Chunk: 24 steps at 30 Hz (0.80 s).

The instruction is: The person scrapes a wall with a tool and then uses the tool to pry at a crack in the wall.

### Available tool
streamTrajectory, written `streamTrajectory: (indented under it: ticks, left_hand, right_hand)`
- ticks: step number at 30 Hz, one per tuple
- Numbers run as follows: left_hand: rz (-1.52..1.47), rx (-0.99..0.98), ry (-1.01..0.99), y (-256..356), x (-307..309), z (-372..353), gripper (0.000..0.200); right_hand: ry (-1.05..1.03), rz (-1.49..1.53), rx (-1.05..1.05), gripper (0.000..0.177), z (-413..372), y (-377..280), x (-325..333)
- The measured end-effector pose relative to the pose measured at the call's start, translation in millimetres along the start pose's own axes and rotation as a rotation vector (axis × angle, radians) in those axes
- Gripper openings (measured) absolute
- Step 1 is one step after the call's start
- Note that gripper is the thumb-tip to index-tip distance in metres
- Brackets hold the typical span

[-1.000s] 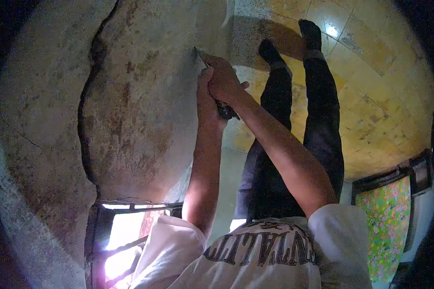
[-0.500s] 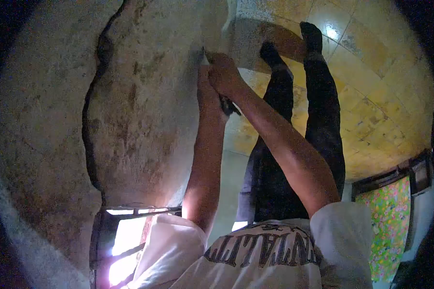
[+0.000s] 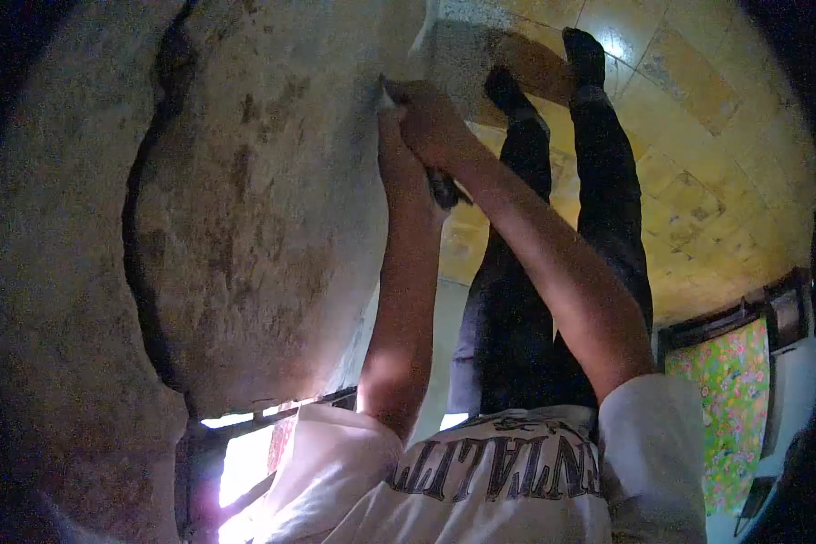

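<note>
The right hand [image 3: 435, 127] is clenching over the left hand [image 3: 395, 136], both gripping what seems a scraper [image 3: 444, 190], its blade mostly hidden, pressing against the wall [image 3: 245, 227].

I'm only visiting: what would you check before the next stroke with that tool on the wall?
1. Grip: right hand and left hand are both closed on the tool: ok.
2. Contact: the tool's tip meets the wall just above the hands: ok.
3. Blade condition: hidden by the hands: cannot tell.
4. Wall soundness: a long dark crack runs down it, left of the hands and apart from them: not ok.
5. Footing: both feet are on the tiled floor: ok.
</note>
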<state>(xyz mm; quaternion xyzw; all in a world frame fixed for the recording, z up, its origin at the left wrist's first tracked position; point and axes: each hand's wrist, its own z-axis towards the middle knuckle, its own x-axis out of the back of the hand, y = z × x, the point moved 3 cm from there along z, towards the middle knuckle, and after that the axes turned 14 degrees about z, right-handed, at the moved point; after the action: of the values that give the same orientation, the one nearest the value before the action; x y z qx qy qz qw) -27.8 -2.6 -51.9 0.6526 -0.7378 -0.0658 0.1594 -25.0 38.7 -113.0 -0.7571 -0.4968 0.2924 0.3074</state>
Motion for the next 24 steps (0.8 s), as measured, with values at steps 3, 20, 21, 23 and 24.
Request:
streamTrajectory:
  ticks: [3, 20, 21, 23, 24]
  left_hand:
    - [-0.004, -0.005, 0.001, -0.9, -2.2, 1.8, 0.039]
    - [0.012, -0.024, 0.004, 4.7, -5.3, 15.0, 0.041]
    - [0.009, -0.027, 0.005, 4.5, -5.7, 16.1, 0.041]
    - [-0.002, -0.035, 0.008, 0.0, -4.9, 9.2, 0.041]
    - [-0.004, -0.031, 0.012, -2.3, -1.7, 3.9, 0.041]
  right_hand:
    - [0.026, -0.08, 0.039, 0.037, 3.5, -3.2, 3.1]
    - [-0.024, -0.12, 0.037, 0.034, 3.3, -19.2, 10.4]
    - [-0.046, -0.117, 0.051, 0.033, 3.7, -22.9, 12.6]
    - [-0.059, -0.134, 0.121, 0.032, 8.1, -24.5, 13.2]
    - [-0.047, -0.143, 0.16, 0.031, 2.2, -20.8, 7.2]
